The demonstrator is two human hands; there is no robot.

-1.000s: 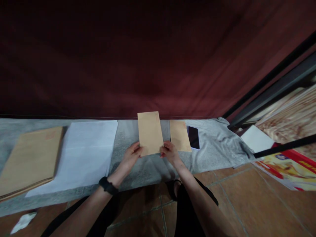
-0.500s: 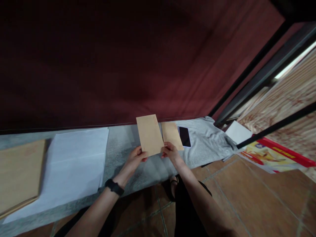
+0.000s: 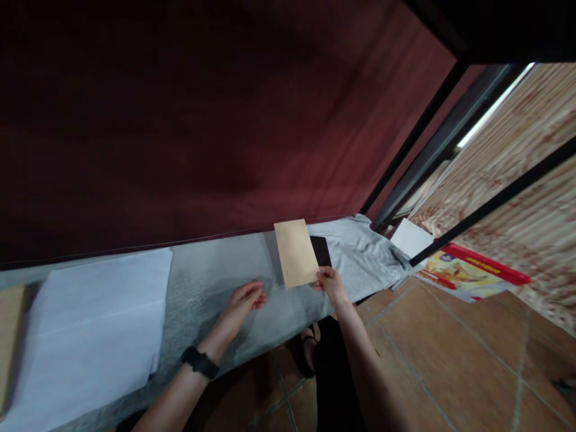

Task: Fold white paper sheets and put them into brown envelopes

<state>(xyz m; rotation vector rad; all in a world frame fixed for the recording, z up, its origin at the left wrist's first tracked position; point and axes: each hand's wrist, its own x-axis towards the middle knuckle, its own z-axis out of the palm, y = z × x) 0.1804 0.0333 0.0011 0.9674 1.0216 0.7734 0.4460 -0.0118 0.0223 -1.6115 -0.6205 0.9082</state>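
My right hand pinches the lower right corner of a tan paper envelope, which tilts slightly to the left. The second envelope that lay behind it is hidden from sight. Beside it a dark phone lies on the grey cloth, partly covered by the envelope. My left hand hovers to the left, apart from the envelope, fingers loosely curled and nothing visible in them. A black watch sits on my left wrist.
The grey cloth covers a long narrow surface along a dark red wall. White paper sheets and a large brown envelope stack lie at left. To the right are a black metal frame and a red-yellow printed package on the tiled floor.
My left hand has let go of the envelope. My right hand has carried it rightward over the second envelope and part of the phone. The view has shifted to the right.
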